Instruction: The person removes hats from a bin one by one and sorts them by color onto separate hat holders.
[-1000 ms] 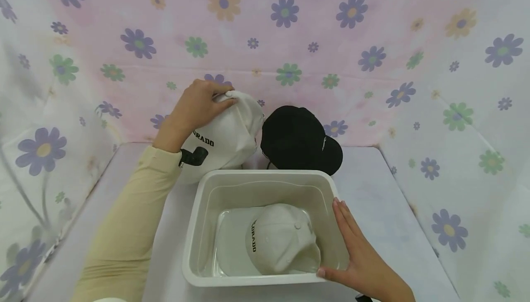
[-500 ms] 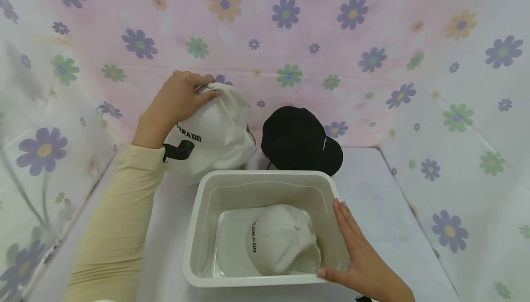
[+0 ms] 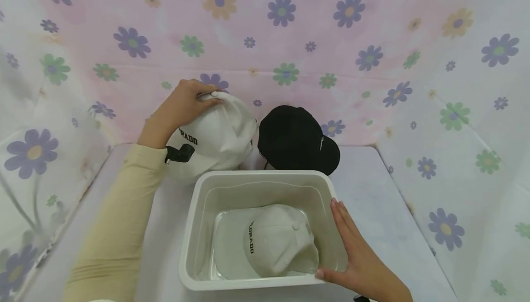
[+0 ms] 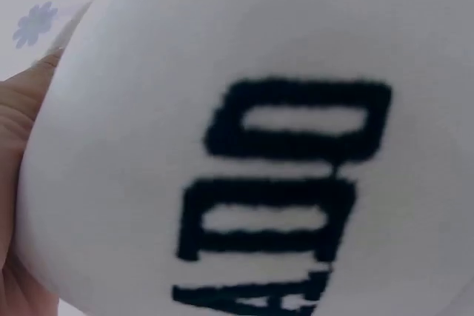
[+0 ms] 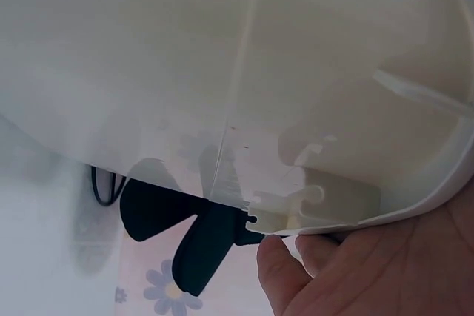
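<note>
My left hand (image 3: 184, 106) pinches the crown of a white baseball cap (image 3: 221, 132) near its top button, behind the tub's back left corner. Dark lettering on this cap fills the left wrist view, with part of the hand (image 4: 22, 183) at the left edge. A second, pale cap (image 3: 281, 240) lies inside the light plastic tub (image 3: 256, 285), its brim towards the left. My right hand (image 3: 358, 260) rests at the tub's front right corner, fingers extended along the right rim and thumb at the front rim. The right wrist view shows that hand (image 5: 370, 271) against the tub's rim.
A black cap (image 3: 294, 139) stands behind the tub, close to the white cap, its brim towards the right. The pale tabletop (image 3: 385, 219) meets a flowered cloth backdrop (image 3: 323, 58) at the back and both sides.
The left hand and white cap shifted left and rose a little, then came down slightly, widening the gap to the black cap. The right hand stayed at the tub's corner.
</note>
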Motion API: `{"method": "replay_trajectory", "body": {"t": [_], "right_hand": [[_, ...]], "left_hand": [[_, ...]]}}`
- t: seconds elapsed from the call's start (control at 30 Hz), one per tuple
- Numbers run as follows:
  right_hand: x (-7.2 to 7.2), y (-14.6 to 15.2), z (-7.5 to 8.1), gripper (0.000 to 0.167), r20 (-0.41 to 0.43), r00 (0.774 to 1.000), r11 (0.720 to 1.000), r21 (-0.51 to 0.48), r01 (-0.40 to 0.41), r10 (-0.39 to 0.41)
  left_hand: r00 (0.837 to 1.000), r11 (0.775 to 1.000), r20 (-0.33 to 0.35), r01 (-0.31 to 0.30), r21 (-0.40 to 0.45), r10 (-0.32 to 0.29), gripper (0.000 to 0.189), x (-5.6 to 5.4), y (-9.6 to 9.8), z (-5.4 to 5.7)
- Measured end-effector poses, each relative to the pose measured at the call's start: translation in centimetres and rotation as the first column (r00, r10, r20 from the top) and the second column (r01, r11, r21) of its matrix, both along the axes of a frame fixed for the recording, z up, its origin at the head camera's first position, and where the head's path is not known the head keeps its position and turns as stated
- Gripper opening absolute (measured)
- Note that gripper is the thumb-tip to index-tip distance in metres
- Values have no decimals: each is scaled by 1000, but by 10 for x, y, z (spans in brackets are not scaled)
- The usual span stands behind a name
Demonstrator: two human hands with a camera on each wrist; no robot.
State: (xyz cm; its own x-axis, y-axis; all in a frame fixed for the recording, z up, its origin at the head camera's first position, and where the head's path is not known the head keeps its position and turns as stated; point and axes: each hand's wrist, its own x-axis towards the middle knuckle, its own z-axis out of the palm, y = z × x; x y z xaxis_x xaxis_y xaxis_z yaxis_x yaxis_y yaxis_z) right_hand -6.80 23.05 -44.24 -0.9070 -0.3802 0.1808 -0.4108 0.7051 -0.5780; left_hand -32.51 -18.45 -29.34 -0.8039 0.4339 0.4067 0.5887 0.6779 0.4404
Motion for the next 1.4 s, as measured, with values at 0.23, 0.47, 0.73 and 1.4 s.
{"method": "replay_trajectory", "body": {"t": [0.23, 0.47, 0.73, 1.4], "right_hand": [[1, 0, 0, 132, 3, 1000, 1000, 21, 19, -20], [1, -1, 1, 131, 2, 1000, 1000, 2, 7, -7], [1, -1, 0, 132, 5, 999, 998, 51, 36, -36], [1, 2, 4, 130, 35, 999, 995, 98, 20, -24]], "left_hand": [[983, 986, -155, 77, -147, -100, 25, -2, -2, 5], [996, 993, 49, 73, -92, -69, 32, -5, 0, -28], [987, 998, 153, 42, 53, -49, 43, -1, 0, -57], [970, 999, 242, -43, 23, 36, 63, 0, -8, -68]]}}
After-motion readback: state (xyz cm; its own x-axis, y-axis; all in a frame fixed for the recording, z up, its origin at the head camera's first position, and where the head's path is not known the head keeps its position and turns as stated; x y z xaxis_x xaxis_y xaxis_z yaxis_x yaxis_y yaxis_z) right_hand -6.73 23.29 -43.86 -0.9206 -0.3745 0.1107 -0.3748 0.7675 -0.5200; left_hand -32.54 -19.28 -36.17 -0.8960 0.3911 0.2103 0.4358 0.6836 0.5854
